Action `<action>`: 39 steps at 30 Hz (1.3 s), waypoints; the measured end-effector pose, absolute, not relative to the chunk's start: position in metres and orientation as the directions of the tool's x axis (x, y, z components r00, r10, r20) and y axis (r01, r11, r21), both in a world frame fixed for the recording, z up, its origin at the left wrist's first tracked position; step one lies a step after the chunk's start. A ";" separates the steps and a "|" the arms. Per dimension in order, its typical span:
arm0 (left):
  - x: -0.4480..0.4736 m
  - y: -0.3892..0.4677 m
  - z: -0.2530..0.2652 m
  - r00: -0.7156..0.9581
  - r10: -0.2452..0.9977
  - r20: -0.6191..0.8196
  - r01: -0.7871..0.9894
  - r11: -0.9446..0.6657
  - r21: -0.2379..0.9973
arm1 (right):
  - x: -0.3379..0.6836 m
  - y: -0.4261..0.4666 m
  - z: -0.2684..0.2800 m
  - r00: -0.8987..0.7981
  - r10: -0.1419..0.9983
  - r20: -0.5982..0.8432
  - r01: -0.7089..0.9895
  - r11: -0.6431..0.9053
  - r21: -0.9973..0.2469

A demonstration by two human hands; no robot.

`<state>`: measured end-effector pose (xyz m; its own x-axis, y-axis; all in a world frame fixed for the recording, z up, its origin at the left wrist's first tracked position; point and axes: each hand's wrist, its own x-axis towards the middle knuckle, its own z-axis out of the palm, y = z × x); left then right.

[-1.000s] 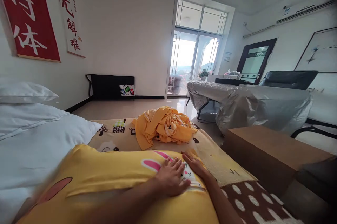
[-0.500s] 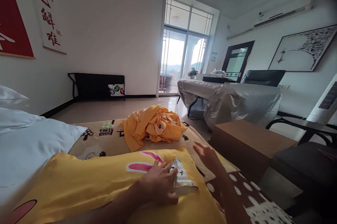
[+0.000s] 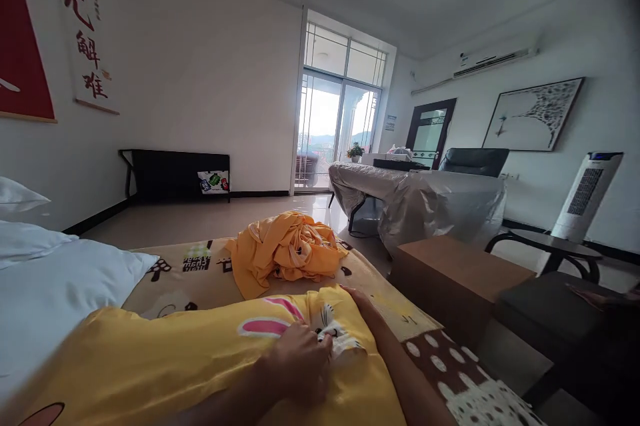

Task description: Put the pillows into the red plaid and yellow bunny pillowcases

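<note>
A yellow pillow (image 3: 200, 359) with a shiny case and a white rabbit face with pink ears lies across the bed in front of me. My left hand (image 3: 303, 359) is on top of it beside the rabbit's face, fingers curled into the cloth. At the pillow's far right end, my right hand (image 3: 361, 306) wraps the edge; some of its fingertips are hidden. The fabric is creased and bunched between both hands. Just beyond the pillow is a crumpled orange cloth (image 3: 287, 246) in a loose heap.
White pillows (image 3: 75, 286) lie at left on the patterned blanket (image 3: 395, 299). Right of the bed stand a brown box (image 3: 460, 266), a dark stool (image 3: 540, 313) and a small round table (image 3: 555, 243). A plastic-covered table (image 3: 435, 203) is farther back.
My left hand's spread fingers have curled into the pillow's cloth. My right hand has moved left from the air onto the pillow's far right end. The view has tilted up and shifted right.
</note>
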<state>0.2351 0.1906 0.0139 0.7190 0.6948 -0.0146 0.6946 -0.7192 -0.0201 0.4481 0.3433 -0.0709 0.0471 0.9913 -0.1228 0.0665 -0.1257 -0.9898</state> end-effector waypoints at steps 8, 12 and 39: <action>0.235 0.201 -0.012 0.709 0.666 0.231 0.703 -0.690 -0.171 | 0.448 0.338 -0.044 -0.103 0.995 0.010 -0.222 -0.014 -0.975; 0.237 0.197 -0.018 0.774 0.428 0.466 0.605 -0.717 -0.345 | 0.468 0.325 -0.043 -0.091 0.991 0.093 -0.312 0.060 -0.948; 0.244 0.170 0.000 0.725 0.058 0.686 0.473 -0.766 -0.435 | 0.486 0.299 -0.030 0.408 0.842 0.354 0.704 -0.044 -0.708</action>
